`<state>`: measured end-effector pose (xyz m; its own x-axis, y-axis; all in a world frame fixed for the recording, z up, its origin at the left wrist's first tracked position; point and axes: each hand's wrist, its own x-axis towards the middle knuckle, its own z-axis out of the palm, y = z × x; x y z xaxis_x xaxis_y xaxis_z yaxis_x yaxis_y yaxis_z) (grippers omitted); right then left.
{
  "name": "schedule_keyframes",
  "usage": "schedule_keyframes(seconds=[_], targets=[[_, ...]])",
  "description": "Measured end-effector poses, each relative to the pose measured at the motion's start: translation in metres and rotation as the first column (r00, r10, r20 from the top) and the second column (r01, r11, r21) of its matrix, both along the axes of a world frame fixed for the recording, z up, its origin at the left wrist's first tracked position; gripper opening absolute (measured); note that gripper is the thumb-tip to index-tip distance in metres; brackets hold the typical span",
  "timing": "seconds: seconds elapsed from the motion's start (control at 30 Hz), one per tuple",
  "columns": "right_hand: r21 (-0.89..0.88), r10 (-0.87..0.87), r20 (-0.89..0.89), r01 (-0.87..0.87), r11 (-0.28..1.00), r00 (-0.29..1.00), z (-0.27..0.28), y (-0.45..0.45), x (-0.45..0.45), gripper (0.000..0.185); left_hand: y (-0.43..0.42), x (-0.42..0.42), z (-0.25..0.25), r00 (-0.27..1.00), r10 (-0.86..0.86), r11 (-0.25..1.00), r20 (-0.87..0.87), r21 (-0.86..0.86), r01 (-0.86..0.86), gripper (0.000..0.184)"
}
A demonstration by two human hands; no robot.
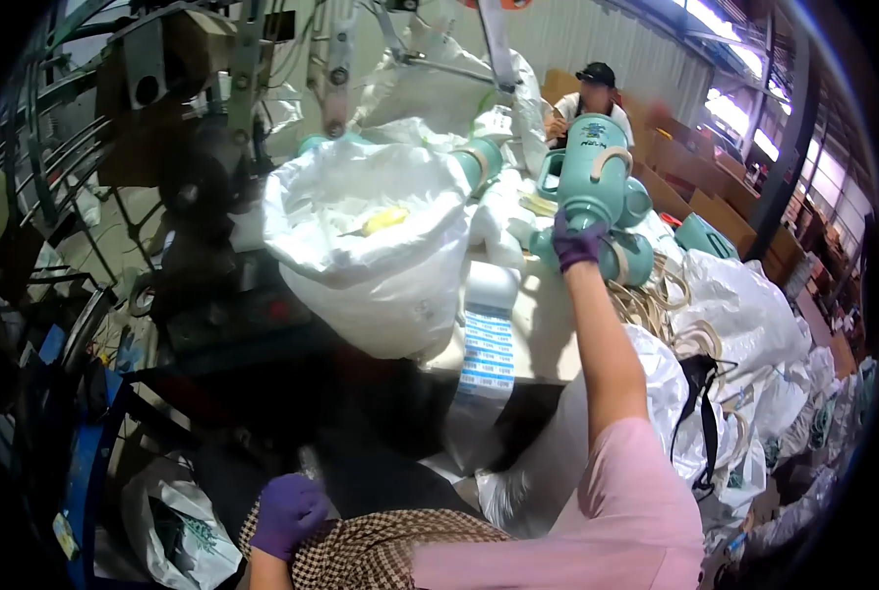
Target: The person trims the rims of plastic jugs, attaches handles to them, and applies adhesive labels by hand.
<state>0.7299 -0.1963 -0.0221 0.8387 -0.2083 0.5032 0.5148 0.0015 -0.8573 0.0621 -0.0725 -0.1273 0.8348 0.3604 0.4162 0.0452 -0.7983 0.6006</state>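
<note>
My right hand (579, 242), in a purple glove, reaches far out over the work table and grips the narrow end of a green jug (592, 172). A beige handle shows on the jug's side, and more green jugs (628, 258) lie around it. Low at the left, my left hand (290, 513), also gloved in purple, is closed in front of the checkered apron; a small clear thing shows beside it, too blurred to name. Between them stands an open white sack (371, 265) with a yellow item (385, 219) inside. A strip of blue-and-white labels (487, 349) hangs over the table edge.
Beige straps (656, 300) lie right of the jugs, beside full white bags (744, 295). Metal machine arms (336, 74) stand over the sack. Another person (597, 93) in a black cap is behind the table. Cardboard boxes (725, 187) are at the right.
</note>
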Motion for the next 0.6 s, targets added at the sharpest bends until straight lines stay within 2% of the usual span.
schedule_keyframes(seconds=[0.03, 0.07, 0.1, 0.13, 0.17, 0.2, 0.23, 0.27, 0.3, 0.33, 0.37, 0.4, 0.43, 0.47, 0.5, 0.53, 0.57, 0.6], targets=[[-0.317, -0.142, 0.199, 0.201, 0.927, 0.97, 0.021, 0.006, -0.009, 0.079, -0.001, -0.002, -0.003, 1.0, 0.004, 1.0, 0.002, -0.013, -0.004, 0.007], [-0.705, -0.087, 0.253, 0.245, 0.666, 0.964, 0.009, 0.02, 0.053, 0.069, -0.005, -0.014, -0.004, 0.998, 0.049, 0.999, 0.037, -0.004, -0.049, 0.007], [-0.893, 0.038, 0.356, 0.328, 0.309, 0.934, -0.002, 0.034, 0.114, 0.06, -0.001, -0.02, -0.002, 0.995, 0.085, 0.996, 0.06, 0.007, -0.085, 0.007], [-0.881, 0.046, 0.417, 0.391, 0.266, 0.908, 0.007, 0.049, 0.107, 0.058, 0.005, -0.03, -0.002, 0.986, 0.143, 0.989, 0.084, 0.014, -0.145, 0.007], [-0.833, 0.035, 0.483, 0.447, 0.327, 0.875, 0.014, 0.058, 0.094, 0.055, 0.008, -0.048, -0.01, 0.956, 0.222, 0.968, 0.191, 0.072, -0.239, 0.008], [-0.747, 0.053, 0.575, 0.497, 0.442, 0.817, 0.024, 0.071, 0.079, 0.053, -0.002, -0.068, -0.021, 0.896, 0.376, 0.924, 0.235, -0.03, -0.38, 0.009], [-0.64, 0.084, 0.658, 0.497, 0.586, 0.748, 0.031, 0.085, 0.052, 0.051, -0.014, -0.087, -0.033, 0.813, 0.517, 0.856, 0.269, -0.148, -0.495, 0.011], [-0.509, 0.108, 0.734, 0.438, 0.741, 0.671, 0.037, 0.097, 0.017, 0.048, -0.028, -0.103, -0.044, 0.676, 0.7, 0.701, 0.227, -0.397, -0.593, 0.014], [-0.368, 0.141, 0.795, 0.284, 0.886, 0.59, 0.045, 0.107, -0.033, 0.046, -0.042, -0.124, -0.055, 0.613, 0.771, 0.612, 0.175, -0.472, -0.635, 0.015], [-0.235, 0.157, 0.847, 0.092, 0.968, 0.507, 0.051, 0.114, -0.095, 0.044, -0.06, -0.148, -0.068, 0.549, 0.828, 0.517, 0.118, -0.541, -0.663, 0.016], [-0.129, 0.165, 0.887, -0.11, 0.985, 0.432, 0.052, 0.112, -0.158, 0.042, -0.08, -0.169, -0.081, 0.488, 0.872, 0.422, 0.027, -0.545, -0.724, 0.016], [-0.083, 0.196, 0.91, -0.301, 0.95, 0.366, 0.042, 0.113, -0.223, 0.04, -0.106, -0.189, -0.097, 0.435, 0.899, 0.339, -0.056, -0.54, -0.77, 0.018], [-0.077, 0.245, 0.913, -0.45, 0.89, 0.327, 0.025, 0.11, -0.276, 0.038, -0.137, -0.212, -0.117, 0.299, 0.949, 0.199, -0.1, -0.545, -0.814, 0.019], [-0.129, 0.339, 0.896, -0.564, 0.816, 0.286, 0.004, 0.107, -0.309, 0.037, -0.165, -0.232, -0.129, 0.185, 0.973, 0.08, -0.141, -0.545, -0.834, 0.02], [-0.253, 0.489, 0.84, -0.626, 0.738, 0.237, -0.029, 0.11, -0.323, 0.035, -0.193, -0.246, -0.134, 0.087, 0.98, -0.026, -0.178, -0.549, -0.835, 0.021], [-0.359, 0.626, 0.756, -0.678, 0.641, 0.191, -0.063, 0.113, -0.336, 0.034, -0.227, -0.257, -0.121, -0.01, 0.956, -0.238, -0.293, -0.757, -0.608, 0.026], [-0.443, 0.741, 0.654, -0.717, 0.539, 0.153, -0.098, 0.117, -0.349, 0.032, -0.265, -0.285, -0.153, -0.155, 0.954, -0.293, -0.255, -0.9, -0.322, 0.025], [-0.513, 0.76, 0.649, -0.718, 0.469, 0.033, -0.087, 0.115, -0.395, 0.031, -0.302, -0.313, -0.185, -0.35, 0.909, -0.252, -0.228, -0.968, -0.022, 0.025]])
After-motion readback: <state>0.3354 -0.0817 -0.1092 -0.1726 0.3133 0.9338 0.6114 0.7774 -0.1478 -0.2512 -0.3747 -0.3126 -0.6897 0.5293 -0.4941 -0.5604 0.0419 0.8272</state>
